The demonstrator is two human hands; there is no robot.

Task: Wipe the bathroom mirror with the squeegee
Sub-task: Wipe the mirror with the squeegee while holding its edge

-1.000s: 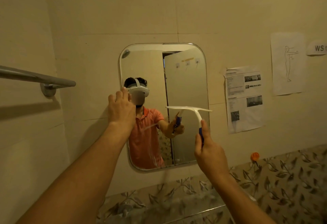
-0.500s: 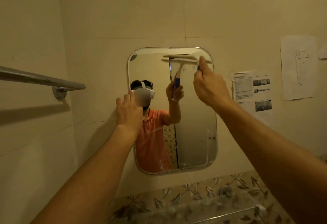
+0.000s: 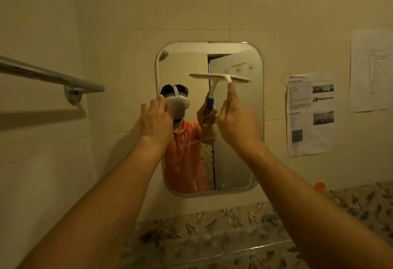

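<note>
Head view: squeegee (image 3: 221,77) is held to the upper right of the mirror (image 3: 235,158), at frame centre.
Its handle is gripped by the fingers of the right hand (image 3: 236,124); the left hand (image 3: 155,120) is rested, fingers relaxed, at the mirror's left edge. The blade is best kept level, pressed evenly and drawn straight down.

I'm in a bathroom. A rounded mirror (image 3: 185,66) hangs on pale wall tiles (image 3: 148,13). A chrome towel bar (image 3: 53,77) juts out at my left, and a leaf-patterned tile band (image 3: 212,226) runs below. The glass reflects a shower head (image 3: 163,55) and a door (image 3: 234,162). Printed sheets (image 3: 310,115) are taped up at my right.
</note>
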